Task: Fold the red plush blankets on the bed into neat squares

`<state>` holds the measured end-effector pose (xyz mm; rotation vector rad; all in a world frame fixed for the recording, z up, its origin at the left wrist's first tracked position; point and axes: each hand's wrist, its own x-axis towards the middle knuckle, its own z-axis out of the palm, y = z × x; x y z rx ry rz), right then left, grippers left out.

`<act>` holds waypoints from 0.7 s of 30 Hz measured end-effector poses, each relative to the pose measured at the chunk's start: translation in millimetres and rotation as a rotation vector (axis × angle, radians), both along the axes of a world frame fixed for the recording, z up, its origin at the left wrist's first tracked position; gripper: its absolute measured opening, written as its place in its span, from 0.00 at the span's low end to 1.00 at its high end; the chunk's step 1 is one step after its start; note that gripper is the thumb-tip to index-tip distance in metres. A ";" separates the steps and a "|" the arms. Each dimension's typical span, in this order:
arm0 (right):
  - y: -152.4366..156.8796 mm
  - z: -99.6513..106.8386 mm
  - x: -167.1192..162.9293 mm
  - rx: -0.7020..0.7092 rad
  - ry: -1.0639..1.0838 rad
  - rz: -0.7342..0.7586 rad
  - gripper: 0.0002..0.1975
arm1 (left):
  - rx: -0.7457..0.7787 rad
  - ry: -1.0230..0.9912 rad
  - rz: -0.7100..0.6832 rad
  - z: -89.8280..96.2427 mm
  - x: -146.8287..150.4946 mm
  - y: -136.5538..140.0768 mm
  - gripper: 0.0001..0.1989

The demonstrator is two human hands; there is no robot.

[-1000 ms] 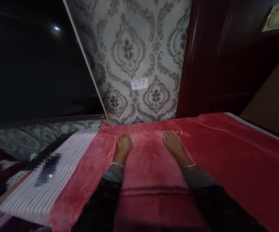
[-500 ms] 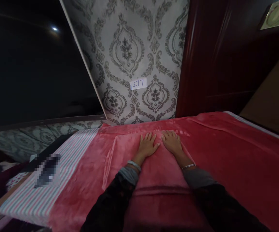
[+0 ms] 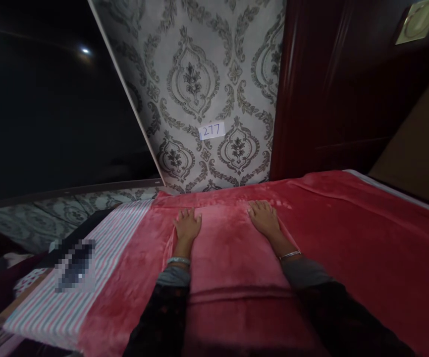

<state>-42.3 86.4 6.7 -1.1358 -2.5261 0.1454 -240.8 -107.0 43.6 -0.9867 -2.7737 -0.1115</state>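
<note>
A pink plush cloth [image 3: 224, 248], folded into a rectangle, lies in front of me, with a raised fold running across its near part. My left hand [image 3: 187, 225] rests flat near its far left corner, fingers apart. Flat on the far right corner lies my right hand [image 3: 264, 218], its fingers stretched out. Neither hand grips anything. Beneath the folded cloth spreads a larger red plush blanket [image 3: 366, 253]. The near end of the folded cloth is dark and partly hidden between my sleeves.
A striped cloth [image 3: 66, 307] shows left of the blanket, with a blurred-out dark item [image 3: 74, 267] on it. A large black screen [image 3: 51, 109] leans over the left side. Patterned wallpaper [image 3: 199, 64] bearing a paper label [image 3: 211, 130] and a dark red wooden panel [image 3: 322, 99] stand behind.
My left hand has slid left across the folded cloth, from beside my right hand to the far left corner. My right hand has stayed in place.
</note>
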 end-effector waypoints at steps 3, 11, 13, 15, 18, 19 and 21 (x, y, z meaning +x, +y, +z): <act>1.8 4.4 1.4 -0.024 -0.025 0.004 0.24 | 0.063 -0.008 0.018 -5.5 1.2 0.7 0.28; -26.1 47.0 -40.4 -0.046 -0.075 0.160 0.26 | 0.086 -0.027 0.021 -4.3 -0.3 2.5 0.27; -41.8 44.6 -54.0 -0.033 -0.077 0.281 0.26 | 0.087 -0.021 0.021 -5.0 -1.1 2.7 0.27; -54.8 34.6 -62.4 -0.045 -0.099 0.345 0.27 | 0.081 -0.021 0.018 -6.2 -2.6 3.4 0.27; -63.0 19.9 -66.2 -0.053 -0.092 0.365 0.29 | 0.067 -0.032 0.019 -8.1 -5.6 4.7 0.28; -62.4 17.9 -65.9 -0.052 -0.082 0.369 0.29 | 0.065 -0.031 0.020 -8.7 -6.6 5.1 0.28; -56.1 18.8 -63.4 -0.053 -0.075 0.381 0.28 | 0.067 -0.021 0.017 -9.6 -8.0 5.6 0.28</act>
